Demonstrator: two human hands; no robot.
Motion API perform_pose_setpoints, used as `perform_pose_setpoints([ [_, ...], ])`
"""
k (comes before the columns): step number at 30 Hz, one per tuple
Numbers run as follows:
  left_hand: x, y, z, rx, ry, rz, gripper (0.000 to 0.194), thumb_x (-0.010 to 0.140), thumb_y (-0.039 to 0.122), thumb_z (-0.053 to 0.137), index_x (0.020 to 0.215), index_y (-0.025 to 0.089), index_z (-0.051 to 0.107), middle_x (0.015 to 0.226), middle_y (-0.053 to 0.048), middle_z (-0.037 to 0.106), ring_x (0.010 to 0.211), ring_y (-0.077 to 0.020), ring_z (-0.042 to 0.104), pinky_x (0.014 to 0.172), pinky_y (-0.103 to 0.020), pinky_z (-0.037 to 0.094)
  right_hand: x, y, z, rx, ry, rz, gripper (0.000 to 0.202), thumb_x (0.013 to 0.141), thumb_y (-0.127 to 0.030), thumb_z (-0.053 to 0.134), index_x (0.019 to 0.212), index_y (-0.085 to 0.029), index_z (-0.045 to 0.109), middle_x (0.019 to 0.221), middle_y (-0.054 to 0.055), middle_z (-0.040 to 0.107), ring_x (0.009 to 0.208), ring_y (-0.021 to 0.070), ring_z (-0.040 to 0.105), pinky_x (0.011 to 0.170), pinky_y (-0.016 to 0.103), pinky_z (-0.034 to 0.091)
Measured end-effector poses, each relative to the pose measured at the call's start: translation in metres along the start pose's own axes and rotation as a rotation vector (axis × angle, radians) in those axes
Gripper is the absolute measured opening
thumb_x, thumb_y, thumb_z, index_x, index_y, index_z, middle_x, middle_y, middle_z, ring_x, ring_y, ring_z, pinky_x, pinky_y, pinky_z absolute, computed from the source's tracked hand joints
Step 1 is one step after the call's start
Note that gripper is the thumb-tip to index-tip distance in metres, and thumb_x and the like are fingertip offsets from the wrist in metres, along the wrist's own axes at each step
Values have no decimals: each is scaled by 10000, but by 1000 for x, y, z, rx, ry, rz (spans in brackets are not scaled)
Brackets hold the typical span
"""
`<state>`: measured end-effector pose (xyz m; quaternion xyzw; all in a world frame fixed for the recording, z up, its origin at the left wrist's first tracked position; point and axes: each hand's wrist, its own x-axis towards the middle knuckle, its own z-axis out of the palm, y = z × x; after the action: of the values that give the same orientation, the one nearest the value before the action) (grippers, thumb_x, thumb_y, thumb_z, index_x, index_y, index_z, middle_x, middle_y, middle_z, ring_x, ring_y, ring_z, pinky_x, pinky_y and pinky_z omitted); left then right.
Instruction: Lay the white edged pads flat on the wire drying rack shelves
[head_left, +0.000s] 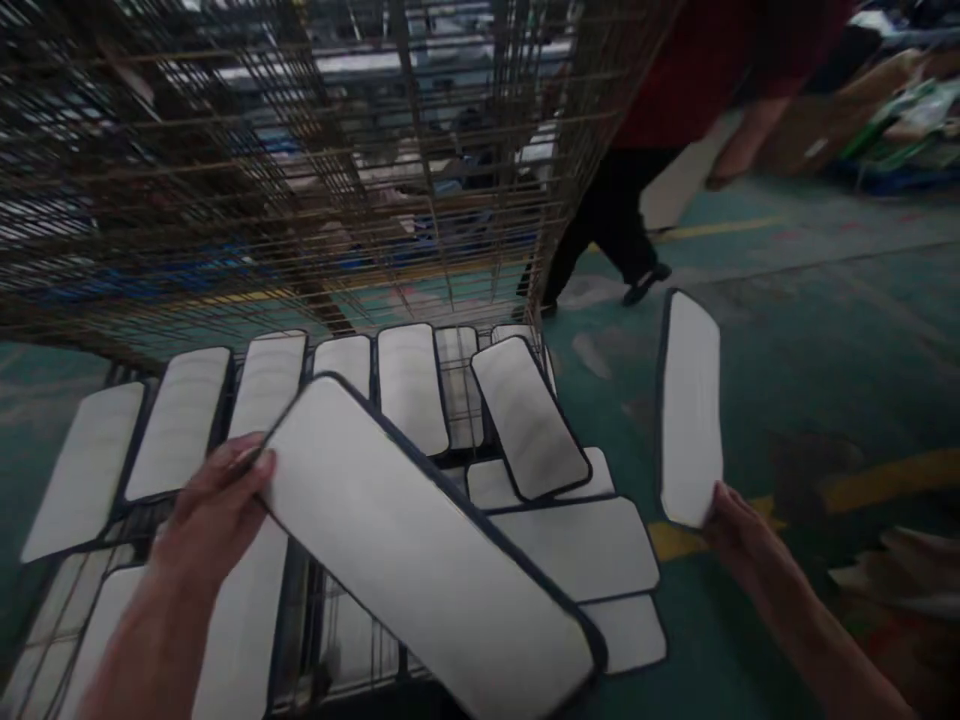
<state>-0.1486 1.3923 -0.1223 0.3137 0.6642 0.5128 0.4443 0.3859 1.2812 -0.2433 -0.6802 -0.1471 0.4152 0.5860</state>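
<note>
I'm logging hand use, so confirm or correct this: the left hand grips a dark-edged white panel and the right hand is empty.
The right hand isn't empty: the head view shows it holding another panel. The left hand does grip a dark-edged white panel.

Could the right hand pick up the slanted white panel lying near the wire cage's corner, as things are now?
Probably not: the right hand already holds another panel, though nothing seems to cover the slanted panel.

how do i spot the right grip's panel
From the brown wire-mesh cage, go right to the green floor. There, the right grip holds a white, dark-edged oblong panel nearly upright. Unlike the slanted white panel in the left grip, it overlaps no others.
</note>
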Motion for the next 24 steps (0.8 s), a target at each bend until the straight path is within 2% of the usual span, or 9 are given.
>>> perform_pose_setpoints([
  [2,-8,-18,42,35,-230,-53,423,549,307,761,912,176,589,738,78,611,639,-69,504,551,-151,417,-29,-3,-18,-18,8,71,411,415,-574,797,654,-268,664,605,34,600,463,176,547,385,297,491],
  [4,-15,-45,83,77,-425,-41,406,556,339,768,878,150,608,756,42,611,680,-80,513,581,-159,407,-61,-4,-37,-45,40,152,395,433,-603,774,700,-327,681,715,51,646,575,221,623,455,313,539],
  [7,-17,-75,119,56,-543,-58,378,544,355,790,806,124,646,750,2,611,716,-100,522,617,-168,411,-104,2,-63,-103,166,300,484,400,-644,740,797,-376,667,976,57,671,964,301,630,678,325,573],
  [9,-13,-79,116,12,-560,-86,419,520,380,809,833,152,648,763,8,617,688,-98,529,601,-171,425,-123,16,-76,-101,212,400,670,405,-630,748,986,-317,629,1149,62,629,1156,317,512,898,361,510],
  [12,-8,-67,79,-47,-506,-136,451,483,367,844,855,203,649,768,20,634,643,-94,549,579,-174,460,-132,55,-83,-118,160,429,905,469,-606,755,1218,-164,504,1294,109,527,1255,320,400,1076,429,323],
  [15,-6,-55,44,-106,-393,-210,436,397,290,886,770,199,679,692,14,645,597,-101,568,549,-167,485,-127,108,-73,-319,-4,332,812,506,-615,718,1127,-105,598,1226,132,570,1224,335,439,1083,448,300],
  [18,-8,-56,34,-162,-336,-267,434,341,254,899,718,203,689,662,21,654,563,-104,576,516,-167,498,-116,145,-56,-525,-244,128,638,583,-632,627,981,-138,695,1105,132,642,1095,347,556,1025,504,368],
  [21,-11,-62,42,-230,-321,-273,438,362,259,896,747,216,691,684,31,664,559,-99,579,509,-165,501,-108,135,-36,-707,-248,-108,585,606,-639,590,927,-167,720,1084,157,649,1066,375,565,996,574,363],
  [24,-16,-60,59,-238,-334,-258,449,404,268,888,799,199,685,721,16,673,574,-92,576,526,-161,489,-117,76,2,-646,-225,-168,575,707,-596,566,1109,-192,644,1173,155,605,1098,332,551,970,535,407],
])
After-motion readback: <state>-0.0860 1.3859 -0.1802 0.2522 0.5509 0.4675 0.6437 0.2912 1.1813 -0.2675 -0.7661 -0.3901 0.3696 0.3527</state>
